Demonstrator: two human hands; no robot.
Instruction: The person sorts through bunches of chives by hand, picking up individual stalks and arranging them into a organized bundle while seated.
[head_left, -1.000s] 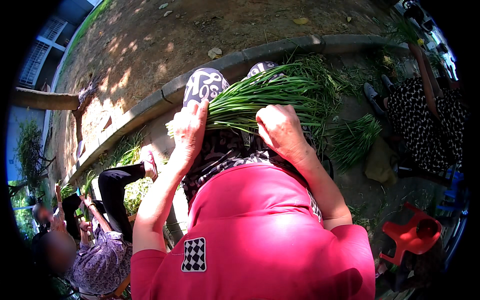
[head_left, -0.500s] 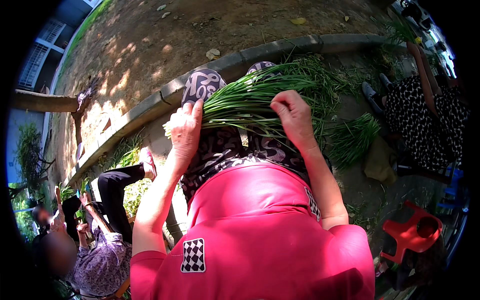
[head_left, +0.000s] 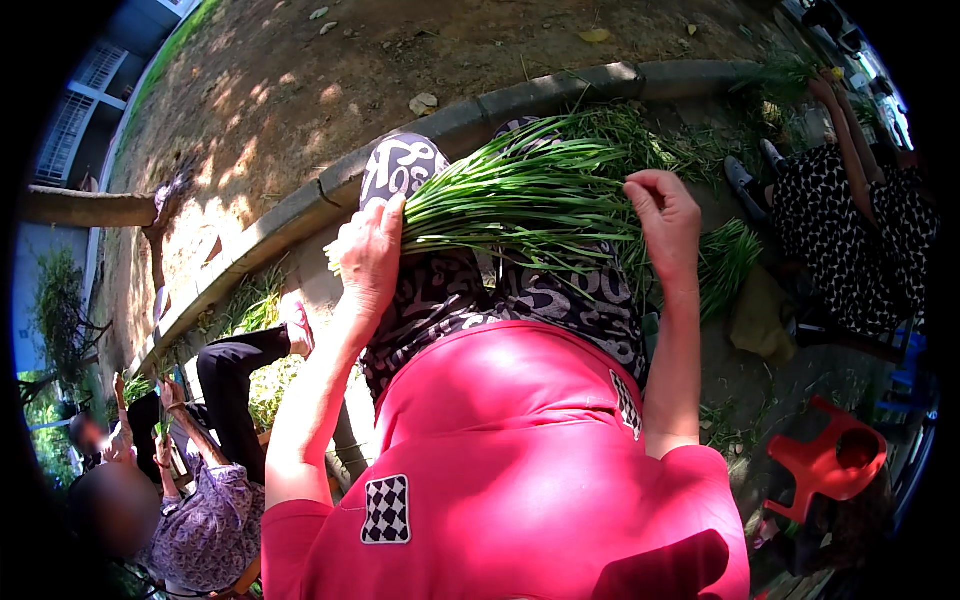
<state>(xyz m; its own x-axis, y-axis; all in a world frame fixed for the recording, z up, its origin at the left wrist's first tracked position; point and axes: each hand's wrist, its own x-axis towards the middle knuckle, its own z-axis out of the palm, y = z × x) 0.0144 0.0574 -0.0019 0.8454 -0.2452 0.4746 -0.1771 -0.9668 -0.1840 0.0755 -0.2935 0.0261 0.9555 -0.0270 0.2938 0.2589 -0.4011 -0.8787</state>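
A bunch of long green chives (head_left: 530,190) lies across my lap over my patterned trousers (head_left: 450,300). My left hand (head_left: 370,245) is closed around the pale stem end, and the leaves fan out to the right. Just past the leaf tips is my right hand (head_left: 668,215), raised with thumb and forefinger pinched together and the other fingers curled. Whether a thin blade is caught in that pinch is too small to make out.
Loose green trimmings (head_left: 640,140) lie beyond my knees. Another pile of chives (head_left: 730,260) rests at right, by an olive bag (head_left: 762,315) and a seated person in a patterned skirt (head_left: 840,230). A red stool (head_left: 830,460) is lower right. A stone curb (head_left: 560,92) runs ahead; people sit at left.
My right hand has moved right, from over the leaves to beyond their tips, still pinched. The left hand keeps its grip on the stems almost unmoved.
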